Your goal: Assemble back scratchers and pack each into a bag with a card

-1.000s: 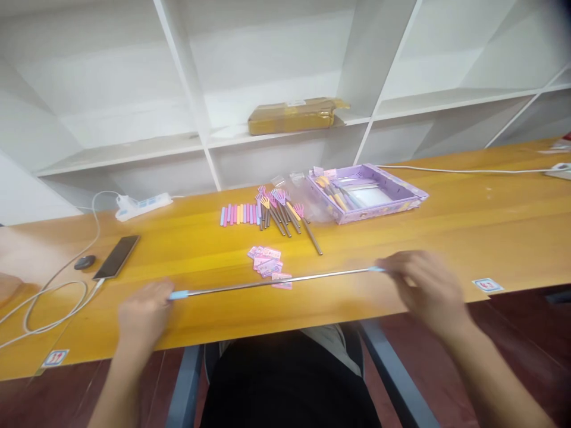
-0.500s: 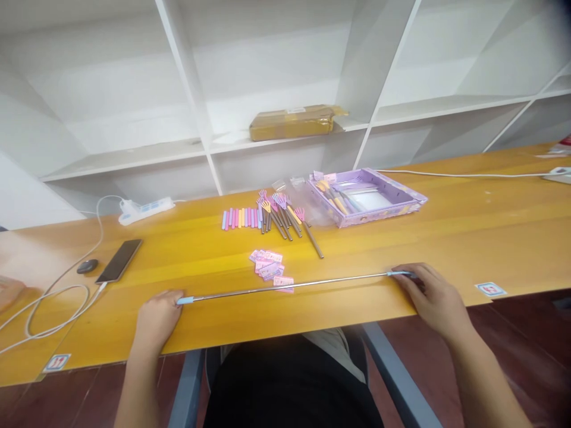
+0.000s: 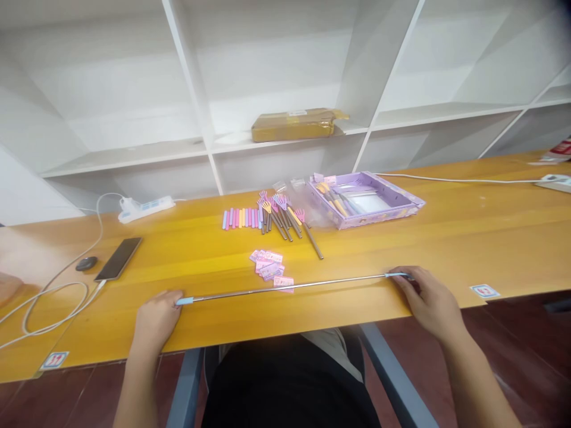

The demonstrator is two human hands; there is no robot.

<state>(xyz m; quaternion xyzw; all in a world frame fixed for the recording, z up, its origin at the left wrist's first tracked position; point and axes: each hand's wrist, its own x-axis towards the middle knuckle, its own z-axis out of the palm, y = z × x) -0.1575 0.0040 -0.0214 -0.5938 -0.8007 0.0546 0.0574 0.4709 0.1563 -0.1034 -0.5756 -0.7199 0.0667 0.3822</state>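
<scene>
An extended telescopic back scratcher (image 3: 267,289) with light blue ends stretches between my hands, low over the front of the table. My left hand (image 3: 158,318) is closed round its blue handle. At the other end my right hand (image 3: 426,297) pinches the blue head, which the fingers partly hide. Beneath or just behind the rod lie several small printed pink and purple cards (image 3: 267,266). Farther back is a pile of back scratcher heads with metal rods (image 3: 281,214), claws pointing away from me. Coloured handle sleeves (image 3: 241,218) line up in a row to its left.
A purple tray (image 3: 401,211) holding more scratcher parts stands at the back right, clear plastic bags (image 3: 307,202) beside it. To the left are a phone (image 3: 118,259) on a white cable, a dark mouse-like object (image 3: 86,263) and a power strip (image 3: 146,209). A taped carton (image 3: 294,125) sits on the shelf.
Over the first half second both hands shifted right and lowered with the extended back scratcher, the right hand now clearly pinching its head. Since then the hands have barely moved; the view has shifted slightly.
</scene>
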